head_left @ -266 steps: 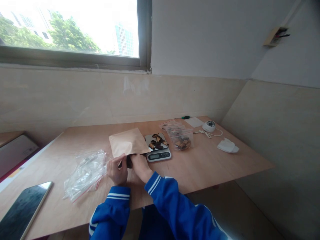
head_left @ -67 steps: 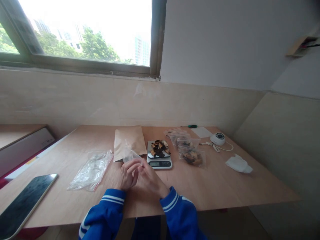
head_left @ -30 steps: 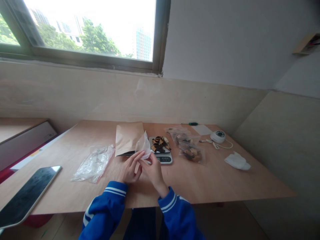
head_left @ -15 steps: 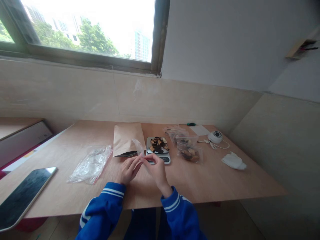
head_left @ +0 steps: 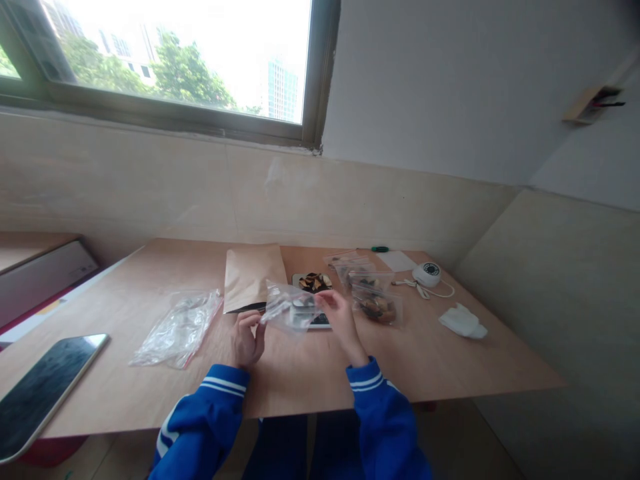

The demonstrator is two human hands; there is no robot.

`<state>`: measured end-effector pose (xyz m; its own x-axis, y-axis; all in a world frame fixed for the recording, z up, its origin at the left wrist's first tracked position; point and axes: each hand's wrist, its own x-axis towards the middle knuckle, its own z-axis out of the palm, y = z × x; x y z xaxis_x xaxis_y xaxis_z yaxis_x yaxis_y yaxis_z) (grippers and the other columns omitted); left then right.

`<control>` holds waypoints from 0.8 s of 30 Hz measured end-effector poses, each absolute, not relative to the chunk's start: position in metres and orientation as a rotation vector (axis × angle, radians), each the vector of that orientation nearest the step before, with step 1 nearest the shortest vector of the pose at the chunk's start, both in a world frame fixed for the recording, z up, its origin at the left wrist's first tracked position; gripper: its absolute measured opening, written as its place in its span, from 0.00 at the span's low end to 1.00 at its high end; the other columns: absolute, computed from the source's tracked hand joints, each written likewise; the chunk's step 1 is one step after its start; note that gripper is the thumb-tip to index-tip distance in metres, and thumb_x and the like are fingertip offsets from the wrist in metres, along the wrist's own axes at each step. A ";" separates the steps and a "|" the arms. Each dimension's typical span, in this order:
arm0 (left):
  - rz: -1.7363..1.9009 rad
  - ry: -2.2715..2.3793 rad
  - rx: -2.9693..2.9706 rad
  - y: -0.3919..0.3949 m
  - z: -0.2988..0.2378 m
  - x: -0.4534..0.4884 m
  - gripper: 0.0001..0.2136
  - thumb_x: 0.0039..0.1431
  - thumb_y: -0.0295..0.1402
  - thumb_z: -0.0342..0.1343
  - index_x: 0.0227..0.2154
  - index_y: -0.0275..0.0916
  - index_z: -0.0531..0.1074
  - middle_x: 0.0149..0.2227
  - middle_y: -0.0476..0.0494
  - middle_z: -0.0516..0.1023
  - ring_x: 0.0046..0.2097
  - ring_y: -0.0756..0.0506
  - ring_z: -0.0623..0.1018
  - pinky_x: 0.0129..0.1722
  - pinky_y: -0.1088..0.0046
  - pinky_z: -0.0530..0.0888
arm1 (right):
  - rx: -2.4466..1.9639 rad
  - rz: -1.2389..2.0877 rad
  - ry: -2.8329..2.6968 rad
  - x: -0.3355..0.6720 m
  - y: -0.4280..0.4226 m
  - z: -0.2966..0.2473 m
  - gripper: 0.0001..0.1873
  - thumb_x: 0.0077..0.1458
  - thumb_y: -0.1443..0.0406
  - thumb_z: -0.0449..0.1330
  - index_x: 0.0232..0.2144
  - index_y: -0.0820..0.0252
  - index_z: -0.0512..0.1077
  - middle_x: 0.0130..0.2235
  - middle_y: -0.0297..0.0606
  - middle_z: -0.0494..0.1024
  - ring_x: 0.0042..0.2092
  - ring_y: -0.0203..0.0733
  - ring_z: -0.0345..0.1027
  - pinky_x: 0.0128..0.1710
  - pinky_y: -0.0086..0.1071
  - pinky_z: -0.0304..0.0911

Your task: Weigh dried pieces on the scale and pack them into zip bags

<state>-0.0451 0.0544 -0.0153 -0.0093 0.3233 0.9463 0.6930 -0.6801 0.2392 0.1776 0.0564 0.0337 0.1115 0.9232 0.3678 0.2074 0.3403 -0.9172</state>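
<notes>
Between my two hands a small clear plastic bag (head_left: 289,308) is stretched out above the table. My left hand (head_left: 249,339) pinches its left edge, and my right hand (head_left: 338,316) pinches the right edge. Behind the bag stands a white kitchen scale (head_left: 320,321), partly covered by it. Dark-edged dried slices (head_left: 315,283) are heaped on the scale's plate. A brown kraft paper pouch (head_left: 254,275) lies just beyond my left hand. Right of the scale are several filled zip bags (head_left: 379,305) holding similar slices.
A pile of clear bags (head_left: 177,330) lies on the left, with a phone or tablet (head_left: 50,390) nearer the left edge. At the right are a white round device with a cord (head_left: 427,273), a crumpled white tissue (head_left: 463,321), a white sheet (head_left: 397,261) and a green-handled tool (head_left: 380,249).
My hands were close together on the bunched bag. Now they are apart, my right hand having moved right, and the bag is spread flat between them in front of the scale.
</notes>
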 end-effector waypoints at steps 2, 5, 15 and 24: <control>-1.757 -1.064 -1.964 0.055 -0.016 -0.046 0.03 0.59 0.29 0.49 0.35 0.39 0.62 0.33 0.46 0.70 0.33 0.48 0.74 0.32 0.72 0.71 | -1.162 0.594 -1.527 0.188 0.065 0.026 0.19 0.58 0.52 0.53 0.39 0.59 0.73 0.42 0.44 0.75 0.45 0.45 0.69 0.46 0.39 0.64; -1.748 -1.097 -1.933 0.055 -0.015 -0.046 0.02 0.59 0.29 0.49 0.35 0.39 0.62 0.33 0.45 0.70 0.35 0.47 0.73 0.33 0.71 0.71 | -1.358 0.237 -1.603 0.195 0.077 0.005 0.21 0.55 0.52 0.56 0.47 0.57 0.71 0.50 0.49 0.70 0.55 0.52 0.60 0.55 0.47 0.56; -1.633 -1.198 -1.909 0.054 -0.010 -0.045 0.01 0.59 0.30 0.50 0.34 0.39 0.64 0.33 0.44 0.71 0.36 0.46 0.72 0.35 0.69 0.70 | -1.481 0.133 -1.709 0.200 0.094 -0.020 0.21 0.50 0.60 0.62 0.47 0.61 0.72 0.45 0.48 0.75 0.48 0.52 0.67 0.51 0.45 0.62; -1.657 -1.215 -1.984 0.054 -0.011 -0.044 0.01 0.59 0.29 0.50 0.34 0.39 0.64 0.34 0.44 0.70 0.37 0.46 0.72 0.33 0.70 0.71 | -1.432 0.365 -1.461 0.210 0.093 -0.018 0.25 0.48 0.65 0.60 0.51 0.62 0.69 0.46 0.47 0.76 0.47 0.50 0.71 0.49 0.43 0.66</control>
